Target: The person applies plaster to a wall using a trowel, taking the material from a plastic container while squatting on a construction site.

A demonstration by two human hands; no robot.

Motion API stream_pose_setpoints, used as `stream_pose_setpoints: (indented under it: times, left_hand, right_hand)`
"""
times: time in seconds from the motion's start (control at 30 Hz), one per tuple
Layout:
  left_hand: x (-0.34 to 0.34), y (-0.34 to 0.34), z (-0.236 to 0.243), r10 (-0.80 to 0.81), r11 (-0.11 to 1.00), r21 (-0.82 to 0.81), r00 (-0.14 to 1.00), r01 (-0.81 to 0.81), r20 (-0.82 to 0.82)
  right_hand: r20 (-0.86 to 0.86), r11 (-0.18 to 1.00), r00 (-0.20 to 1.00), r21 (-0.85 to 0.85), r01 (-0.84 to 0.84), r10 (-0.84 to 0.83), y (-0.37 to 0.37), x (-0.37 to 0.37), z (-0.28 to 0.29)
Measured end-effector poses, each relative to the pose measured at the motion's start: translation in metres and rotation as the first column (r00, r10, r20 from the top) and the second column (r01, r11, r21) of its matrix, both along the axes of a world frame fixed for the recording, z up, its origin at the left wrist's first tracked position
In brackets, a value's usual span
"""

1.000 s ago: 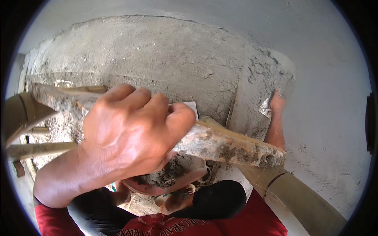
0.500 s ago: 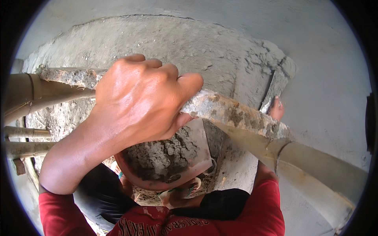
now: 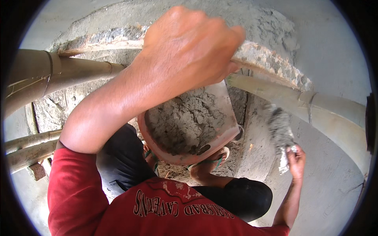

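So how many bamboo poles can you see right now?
4: one thick pole at upper left, one thick pole running to the right, and two thinner poles at lower left. More may be hidden behind the left hand.

Rough grey mortar (image 3: 185, 122) in a smooth reddish plastic pan (image 3: 189, 155); matt bamboo poles (image 3: 63, 76), mortar-crusted plank (image 3: 271, 63).

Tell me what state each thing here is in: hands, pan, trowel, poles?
Left hand: closed around a rough mortar-crusted wooden bar.
Right hand: gripping a mortar-caked metal trowel, blade pointing up.
Reddish round pan: partly filled with grey wet mortar, tilted; what supports it is hidden.
Bamboo poles: lying crosswise, dusty.
Grey plastered wall: smooth on the right, rough patch in the middle.
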State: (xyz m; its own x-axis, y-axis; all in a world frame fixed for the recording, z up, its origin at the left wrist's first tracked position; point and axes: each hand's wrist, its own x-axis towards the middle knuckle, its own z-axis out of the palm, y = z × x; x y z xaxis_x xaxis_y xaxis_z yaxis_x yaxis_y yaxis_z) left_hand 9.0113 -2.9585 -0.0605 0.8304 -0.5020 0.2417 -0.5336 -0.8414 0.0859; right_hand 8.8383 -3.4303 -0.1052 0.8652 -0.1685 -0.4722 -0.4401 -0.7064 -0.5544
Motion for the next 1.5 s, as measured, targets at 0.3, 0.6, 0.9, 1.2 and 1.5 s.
stream_pose_setpoints:
  times: [0.3,0.6,0.9,1.2,1.5]
  left_hand:
    - [0.003,0.008,0.002,-0.008,0.998,0.055,0.998,0.011,-0.06]
    - [0.004,-0.004,-0.003,0.055,0.998,0.042,0.993,-0.051,-0.109]
    - [0.012,-0.014,0.003,0.109,0.993,0.065,0.987,-0.102,-0.117]
    - [0.005,-0.007,0.003,0.206,0.975,0.128,0.953,-0.181,-0.222]
    - [0.014,-0.012,0.006,0.127,0.986,0.135,0.972,-0.101,-0.199]
  right_hand:
    - [-0.176,0.501,0.561,-0.293,-0.814,0.809,0.171,-0.002,-0.048]
    - [0.193,0.802,0.895,-0.547,-0.242,0.402,-0.033,0.032,-0.07]
    - [0.348,0.74,0.89,-0.673,0.019,0.294,-0.081,0.414,-0.204]
    - [0.3,0.733,0.865,-0.672,-0.107,0.402,-0.037,0.36,-0.196]
    - [0.41,0.721,0.791,-0.691,-0.055,0.453,-0.016,0.384,-0.2]
